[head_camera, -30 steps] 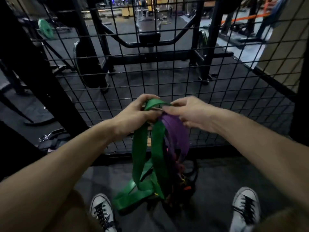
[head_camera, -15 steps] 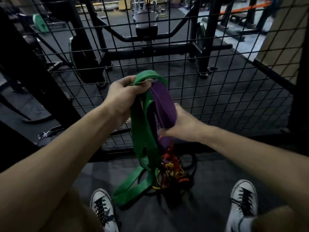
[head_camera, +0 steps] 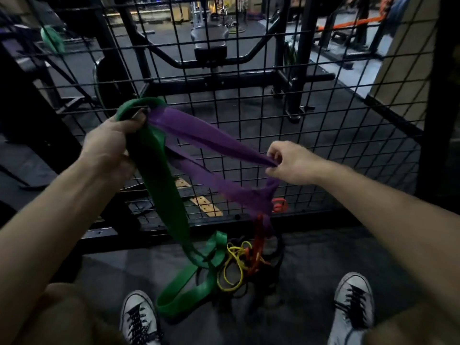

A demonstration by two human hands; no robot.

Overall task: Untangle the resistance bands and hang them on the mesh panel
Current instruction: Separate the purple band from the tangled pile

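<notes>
Purple band (head_camera: 199, 135) stretches taut between both hands, its long axis running from 10 o'clock at the left hand (head_camera: 109, 143) down to 4 o'clock at the right hand (head_camera: 291, 163). Left fingers are curled round the tops of the purple and green band (head_camera: 161, 185) together; right thumb and fingertips pinch a purple fold, other fingers loosely bent. The green one hangs toward 6 o'clock into the floor tangle (head_camera: 239, 265), where the purple's lower loop also leads. The mesh (head_camera: 323, 135) stands just beyond, at 12 o'clock, nothing hung yet. Freeing purple likely means pulling toward 3 o'clock.
</notes>
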